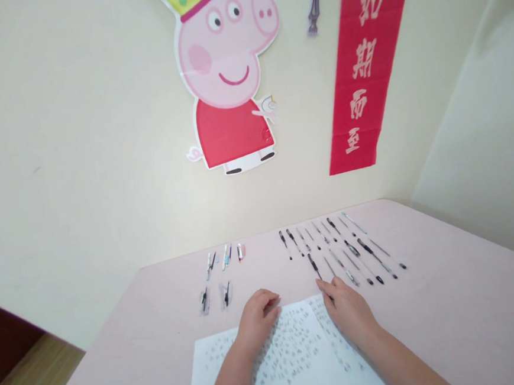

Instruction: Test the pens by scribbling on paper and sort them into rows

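A sheet of white paper [293, 367] with many handwritten marks lies in front of me. My left hand [258, 317] rests over its upper edge, fingers loosely curved, thumb apart from them, with nothing visible between. At the paper's top right, my right hand [345, 307] has thumb and fingertips closed at the near end of a black-topped pen [313, 263]. That pen lies pointing away from me; its lower end is hidden by the fingers. Right beside this hand are a thin refill [329, 266] and a clear pen barrel [339, 262].
Two rows of pens and pen parts, among them a black-gripped pen [372, 251], lie at the back right. Further left are small clear packets [204, 301] and several pens [226, 257]. The pink table [97, 371] meets a wall with a pig cutout [234, 129] and red banner [349, 114].
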`<state>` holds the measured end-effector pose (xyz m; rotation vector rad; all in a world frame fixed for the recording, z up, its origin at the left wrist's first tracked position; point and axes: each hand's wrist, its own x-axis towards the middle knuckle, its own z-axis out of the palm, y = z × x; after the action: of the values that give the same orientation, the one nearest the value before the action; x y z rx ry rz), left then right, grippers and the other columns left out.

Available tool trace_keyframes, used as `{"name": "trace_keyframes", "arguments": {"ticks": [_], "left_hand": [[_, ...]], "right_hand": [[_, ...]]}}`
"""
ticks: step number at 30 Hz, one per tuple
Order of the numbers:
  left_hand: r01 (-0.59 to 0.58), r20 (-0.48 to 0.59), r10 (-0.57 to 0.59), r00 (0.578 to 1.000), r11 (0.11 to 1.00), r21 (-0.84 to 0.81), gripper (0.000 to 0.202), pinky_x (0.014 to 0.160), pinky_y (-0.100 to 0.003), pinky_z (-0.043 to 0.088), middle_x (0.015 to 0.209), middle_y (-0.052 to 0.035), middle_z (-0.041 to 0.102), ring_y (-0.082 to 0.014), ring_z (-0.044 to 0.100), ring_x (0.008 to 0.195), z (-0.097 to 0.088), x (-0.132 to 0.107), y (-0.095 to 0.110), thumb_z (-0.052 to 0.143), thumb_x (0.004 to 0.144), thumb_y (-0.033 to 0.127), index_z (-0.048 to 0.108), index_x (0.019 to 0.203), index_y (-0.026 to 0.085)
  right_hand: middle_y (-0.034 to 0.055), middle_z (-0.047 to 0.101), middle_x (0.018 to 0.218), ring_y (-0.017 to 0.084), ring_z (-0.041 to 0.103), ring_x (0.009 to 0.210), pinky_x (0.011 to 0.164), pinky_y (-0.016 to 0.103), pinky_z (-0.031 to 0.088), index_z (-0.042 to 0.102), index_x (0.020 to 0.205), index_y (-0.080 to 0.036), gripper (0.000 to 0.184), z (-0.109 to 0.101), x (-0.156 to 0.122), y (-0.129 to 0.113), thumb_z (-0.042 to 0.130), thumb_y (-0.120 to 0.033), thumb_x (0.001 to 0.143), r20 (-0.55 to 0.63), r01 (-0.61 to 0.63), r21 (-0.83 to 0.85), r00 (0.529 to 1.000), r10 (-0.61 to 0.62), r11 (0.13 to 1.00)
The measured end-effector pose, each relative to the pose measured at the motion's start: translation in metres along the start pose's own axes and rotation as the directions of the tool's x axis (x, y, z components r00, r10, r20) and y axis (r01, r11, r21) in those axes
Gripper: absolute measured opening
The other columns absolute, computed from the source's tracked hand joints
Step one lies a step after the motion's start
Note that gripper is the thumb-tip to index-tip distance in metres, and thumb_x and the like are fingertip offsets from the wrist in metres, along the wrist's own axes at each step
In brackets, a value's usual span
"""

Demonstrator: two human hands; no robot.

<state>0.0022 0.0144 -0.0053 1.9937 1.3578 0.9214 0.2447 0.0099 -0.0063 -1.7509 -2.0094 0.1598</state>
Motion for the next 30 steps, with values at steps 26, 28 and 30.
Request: {"name": "trace_keyframes", "arguments": {"ticks": [26, 28, 30], "left_hand": [[0.263, -0.273, -0.143, 0.951, 0.837, 0.480, 0.027, 0.093, -0.037, 0.036, 0.112, -0.0154, 0.059, -0.0265, 0.053, 0.108, -0.021, 0.054, -0.010, 0.045, 0.083, 0.016, 0.065, 0.102, 0.014], [0.302, -0.303, -0.159, 0.939, 0.804, 0.513, 0.031, 0.096, -0.039, 0.034, 0.118, -0.0173, 0.056, -0.0283, 0.050, 0.112, -0.023, 0.068, -0.019, 0.043, 0.082, 0.013, 0.063, 0.106, 0.013], [0.343, -0.335, -0.176, 0.926, 0.763, 0.548, 0.041, 0.100, -0.040, 0.030, 0.126, -0.0180, 0.052, -0.0290, 0.046, 0.118, -0.024, 0.080, -0.028, 0.045, 0.081, 0.012, 0.054, 0.121, 0.013]], "right_hand": [[0.0047, 0.067, 0.081, 0.018, 0.061, 0.078, 0.072, 0.027, 0.043, 0.070, 0.098, -0.022, 0.031, -0.018, -0.013, -0.039, 0.040, -0.024, 0.089, 0.197, 0.244, 0.387, 0.920, -0.338, 0.889], [0.0047, 0.066, 0.081, 0.018, 0.061, 0.078, 0.072, 0.027, 0.043, 0.070, 0.096, -0.022, 0.030, -0.018, -0.013, -0.039, 0.040, -0.024, 0.089, 0.197, 0.236, 0.386, 0.923, -0.330, 0.892], [0.0048, 0.066, 0.081, 0.018, 0.061, 0.079, 0.073, 0.028, 0.043, 0.070, 0.096, -0.022, 0.031, -0.017, -0.014, -0.039, 0.040, -0.024, 0.089, 0.196, 0.230, 0.391, 0.925, -0.325, 0.891]]}}
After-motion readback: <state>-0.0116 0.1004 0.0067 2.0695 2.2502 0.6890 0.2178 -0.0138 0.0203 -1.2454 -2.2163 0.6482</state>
